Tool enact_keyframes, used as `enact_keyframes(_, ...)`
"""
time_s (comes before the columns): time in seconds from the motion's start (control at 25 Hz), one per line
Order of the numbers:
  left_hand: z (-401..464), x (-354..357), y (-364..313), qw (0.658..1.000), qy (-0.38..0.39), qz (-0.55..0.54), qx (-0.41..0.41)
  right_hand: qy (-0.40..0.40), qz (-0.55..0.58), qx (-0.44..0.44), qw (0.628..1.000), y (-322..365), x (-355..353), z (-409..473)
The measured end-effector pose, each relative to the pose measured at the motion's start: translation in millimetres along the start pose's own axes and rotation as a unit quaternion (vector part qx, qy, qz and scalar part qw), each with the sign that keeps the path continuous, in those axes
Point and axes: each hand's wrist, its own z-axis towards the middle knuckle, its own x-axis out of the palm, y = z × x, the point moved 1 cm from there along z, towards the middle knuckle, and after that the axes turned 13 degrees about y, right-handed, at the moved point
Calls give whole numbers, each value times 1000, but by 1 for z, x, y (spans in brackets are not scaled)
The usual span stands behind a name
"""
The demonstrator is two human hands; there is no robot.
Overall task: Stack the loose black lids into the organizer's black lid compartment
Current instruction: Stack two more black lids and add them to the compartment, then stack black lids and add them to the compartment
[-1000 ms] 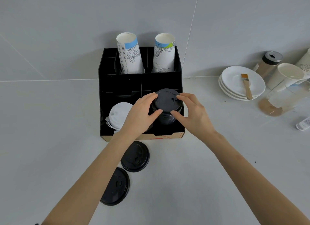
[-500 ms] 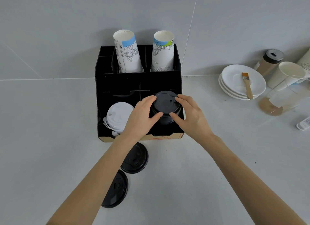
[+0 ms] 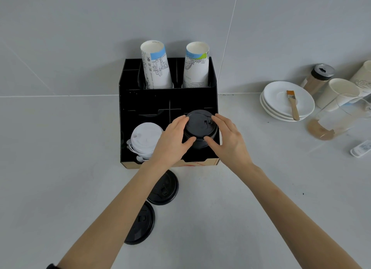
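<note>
I see a black organizer (image 3: 140, 100) holding black lids (image 3: 199, 126) and white lids (image 3: 145, 138), two white cups with line drawings, blue-banded (image 3: 155, 66) and blue-green (image 3: 196, 66), on a grey surface (image 3: 60, 148).

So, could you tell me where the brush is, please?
In the head view, the brush lies on the stacked white plates at right, beside the jar.

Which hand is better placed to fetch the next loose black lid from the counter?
Probably the left hand. Both loose black lids lie on the counter directly beneath the left forearm, while the right hand sits at the black stack, farther away.
</note>
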Motion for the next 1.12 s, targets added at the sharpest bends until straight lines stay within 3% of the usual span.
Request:
enact_keyframes(0.64,-80,-14,32,998,-36,-1,-57,43,-3,-75,996,33,31,-44)
enact_keyframes(0.88,-112,0,58,997,-2,-27,-67,73,18,-80,994,38,63,-61)
enact_keyframes(1.12,-122,17,80,989,56,-21,-132,141,-11,-38,989,28,98,-69)
